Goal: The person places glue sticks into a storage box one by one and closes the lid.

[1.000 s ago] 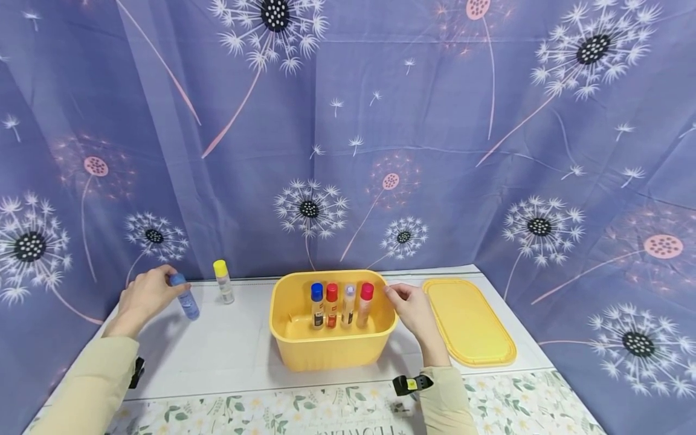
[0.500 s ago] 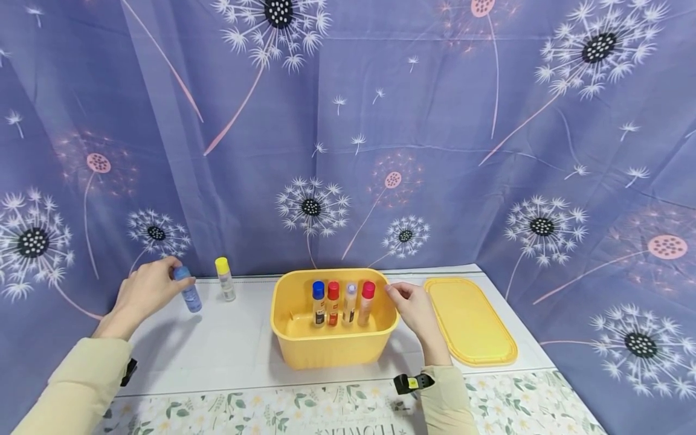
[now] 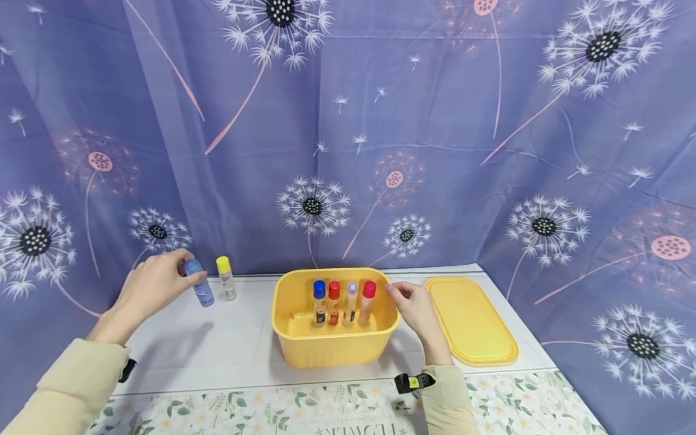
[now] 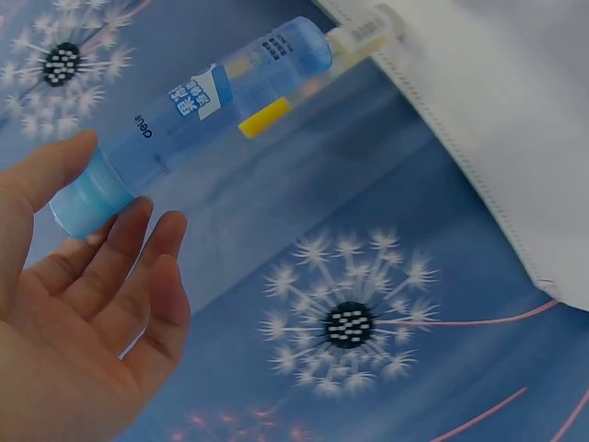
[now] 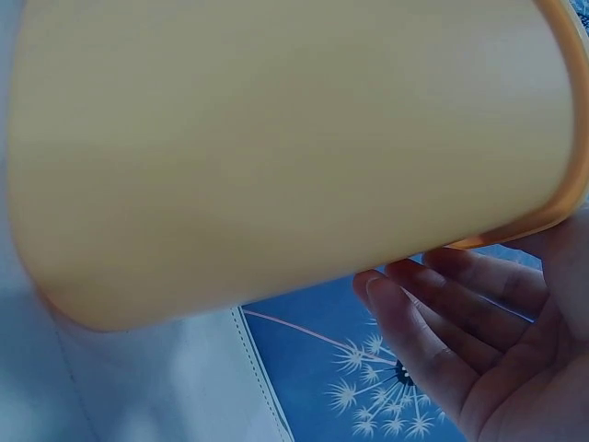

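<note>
By its cap end, my left hand [image 3: 152,289] pinches a blue translucent glue bottle [image 3: 203,292] over the white table at the left. In the left wrist view the glue bottle [image 4: 207,106] slants away from the fingertips, with printed lettering on its side. A clear bottle with a yellow cap [image 3: 227,283] stands just right of it. My right hand [image 3: 417,311] grips the right rim of a yellow bin [image 3: 334,353]. In the right wrist view the bin's wall [image 5: 285,157] fills most of the picture, and the rim hides the thumb.
Several capped bottles stand in a row inside the bin: one blue-capped [image 3: 319,302], two with reddish caps and one pale-capped [image 3: 350,302]. A yellow lid [image 3: 470,320] lies flat to the right. Behind the table hangs a blue dandelion-print cloth [image 3: 359,121].
My left hand has lifted the blue glue bottle and moved it right, closer to the yellow-capped bottle. The right hand stays at the bin's rim.
</note>
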Tool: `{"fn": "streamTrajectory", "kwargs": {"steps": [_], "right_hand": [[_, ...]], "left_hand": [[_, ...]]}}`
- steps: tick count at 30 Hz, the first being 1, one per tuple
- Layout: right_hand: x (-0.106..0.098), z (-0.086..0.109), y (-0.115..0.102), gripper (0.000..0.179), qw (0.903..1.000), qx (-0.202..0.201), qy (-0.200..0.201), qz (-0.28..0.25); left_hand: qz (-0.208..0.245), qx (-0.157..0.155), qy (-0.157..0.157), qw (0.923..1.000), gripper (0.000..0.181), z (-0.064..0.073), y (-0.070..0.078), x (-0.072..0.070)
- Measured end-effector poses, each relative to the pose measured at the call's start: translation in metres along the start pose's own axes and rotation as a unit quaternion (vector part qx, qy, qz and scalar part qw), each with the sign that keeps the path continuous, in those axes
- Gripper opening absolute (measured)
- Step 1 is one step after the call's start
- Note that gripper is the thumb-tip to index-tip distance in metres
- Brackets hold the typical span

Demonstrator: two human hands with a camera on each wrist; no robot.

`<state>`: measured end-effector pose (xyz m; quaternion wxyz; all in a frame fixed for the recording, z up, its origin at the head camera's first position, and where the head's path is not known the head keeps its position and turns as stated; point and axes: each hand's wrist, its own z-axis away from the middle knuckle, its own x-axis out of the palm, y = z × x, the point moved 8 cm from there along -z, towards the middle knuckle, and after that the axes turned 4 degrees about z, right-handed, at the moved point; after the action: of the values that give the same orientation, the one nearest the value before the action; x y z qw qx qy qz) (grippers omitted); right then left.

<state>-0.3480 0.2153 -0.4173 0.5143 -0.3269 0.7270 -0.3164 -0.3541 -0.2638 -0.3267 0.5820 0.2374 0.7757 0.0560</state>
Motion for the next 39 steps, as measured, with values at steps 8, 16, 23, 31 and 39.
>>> {"fn": "streamTrajectory", "kwargs": {"steps": [8, 16, 23, 31, 39], "right_hand": [[0.003, 0.002, 0.0, 0.022, 1.0, 0.003, -0.004, 0.001], [0.007, 0.002, -0.001, 0.024, 0.9999, 0.005, -0.012, 0.0], [0.002, 0.001, -0.002, 0.025, 0.9999, 0.002, -0.011, 0.01], [-0.002, -0.003, -0.002, 0.026, 1.0, 0.0, -0.007, 0.006], [0.0, -0.001, -0.001, 0.023, 0.9999, -0.001, -0.007, 0.011]], "left_hand": [[-0.003, 0.014, -0.003, 0.9999, 0.04, 0.005, 0.025, -0.01], [0.002, 0.053, 0.004, 0.9986, 0.04, 0.008, 0.057, -0.022], [0.024, 0.076, -0.001, 0.9968, 0.043, 0.002, 0.09, -0.028], [0.049, 0.106, 0.006, 0.9931, 0.036, -0.006, 0.129, -0.031], [0.082, 0.127, -0.016, 0.9884, 0.034, -0.013, 0.157, -0.018]]}}
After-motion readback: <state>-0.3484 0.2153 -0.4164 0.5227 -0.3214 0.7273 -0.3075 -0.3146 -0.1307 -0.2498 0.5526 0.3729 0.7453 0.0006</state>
